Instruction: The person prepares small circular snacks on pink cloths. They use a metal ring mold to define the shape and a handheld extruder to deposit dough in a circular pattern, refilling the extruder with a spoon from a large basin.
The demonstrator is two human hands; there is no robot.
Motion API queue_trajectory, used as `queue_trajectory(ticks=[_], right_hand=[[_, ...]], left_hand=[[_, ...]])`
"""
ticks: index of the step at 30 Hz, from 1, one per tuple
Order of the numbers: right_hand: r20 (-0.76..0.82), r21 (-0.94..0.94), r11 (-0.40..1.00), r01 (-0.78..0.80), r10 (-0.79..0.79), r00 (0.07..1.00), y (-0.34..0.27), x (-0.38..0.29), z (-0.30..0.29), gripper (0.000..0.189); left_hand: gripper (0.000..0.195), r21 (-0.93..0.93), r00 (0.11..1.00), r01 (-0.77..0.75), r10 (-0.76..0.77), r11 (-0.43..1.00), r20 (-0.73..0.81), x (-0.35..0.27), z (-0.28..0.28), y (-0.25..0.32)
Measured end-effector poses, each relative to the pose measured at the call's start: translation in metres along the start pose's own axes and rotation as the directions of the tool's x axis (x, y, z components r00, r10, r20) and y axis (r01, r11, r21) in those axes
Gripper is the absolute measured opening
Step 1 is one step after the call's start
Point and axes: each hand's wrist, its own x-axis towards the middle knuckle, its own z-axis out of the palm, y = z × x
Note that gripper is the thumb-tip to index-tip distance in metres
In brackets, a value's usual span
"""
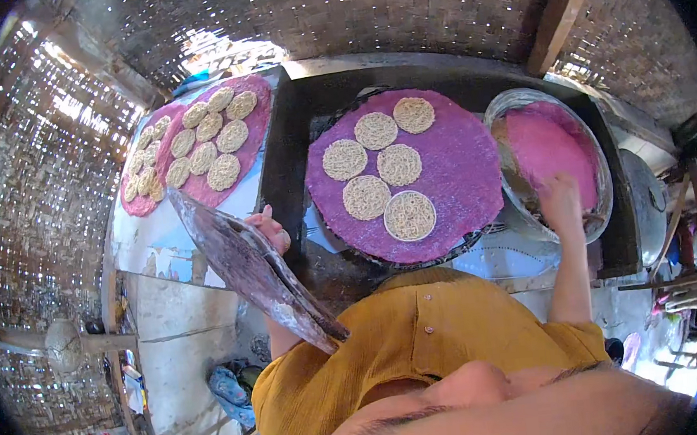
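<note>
My left hand (270, 229) is closed around a long, dark wooden press (241, 270) with a lengthwise gap, tilted up in front of my chest. The press hides part of the hand and forearm. Over to the right, my right hand (559, 199) reaches into a metal basin (514, 203) and touches a pink cloth (547, 144) there; its fingertips are blurred. Between the hands, a purple cloth (456, 164) covers a round support. Several lacy noodle discs (376, 130) lie on it, and the nearest noodle disc (410, 216) sits inside a white ring (435, 216).
On the table at left, pink cloths (258, 144) carry more noodle discs (223, 172). A dark raised edge (273, 137) separates that side from the middle. A large metal lid or pot (644, 204) stands right of the basin. Woven bamboo walls (368, 11) and a wooden post (563, 9) rise behind.
</note>
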Motion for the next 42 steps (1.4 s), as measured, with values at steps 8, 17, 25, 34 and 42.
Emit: queue_trajectory(ticks=[8,17,25,34,42], right_hand=[[0.183,0.649,0.753,0.104,-0.287,0.940,-0.137,0.016,0.025,0.018],[0.349,0.465,0.879,0.103,-0.289,0.891,-0.160,0.026,0.028,0.018],[0.301,0.527,0.849,0.038,-0.229,0.926,-0.152,0.036,0.016,0.017],[0.247,0.321,0.937,-0.141,0.061,0.967,-0.110,0.055,0.018,0.020],[0.329,0.303,0.943,-0.139,0.033,0.944,-0.110,0.049,0.023,0.023]], left_hand=[[0.036,0.161,0.984,-0.175,0.178,0.971,-0.008,0.005,0.028,-0.004],[0.040,-0.023,0.990,-0.134,0.134,0.991,0.035,-0.012,-0.010,0.011],[0.041,-0.049,0.992,-0.091,0.094,0.995,0.079,-0.012,-0.012,0.005],[0.043,-0.124,0.992,-0.022,0.036,0.992,0.118,-0.005,-0.015,-0.001],[0.046,-0.092,0.994,-0.023,0.033,0.996,0.106,-0.003,-0.014,-0.003]])
